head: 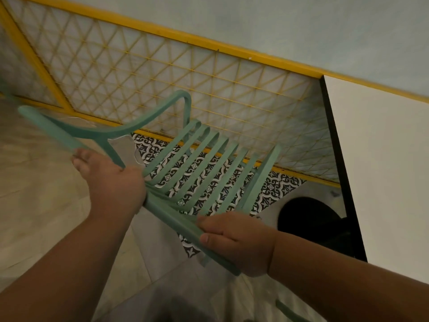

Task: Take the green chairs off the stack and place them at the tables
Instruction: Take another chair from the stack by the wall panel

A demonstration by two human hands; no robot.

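A green slatted chair fills the middle of the view, tilted and held off the floor. My left hand grips its frame where the curved armrest meets the seat. My right hand is closed around the near rail of the chair. A white table with a black edge stands at the right, close to the chair's far side. Its round black base shows on the floor beneath. The stack of chairs is out of view.
A yellow-framed lattice partition runs behind the chair, below a pale wall. Patterned black-and-white tiles lie under the chair, plain beige floor to the left. A piece of another green chair pokes in at the bottom right.
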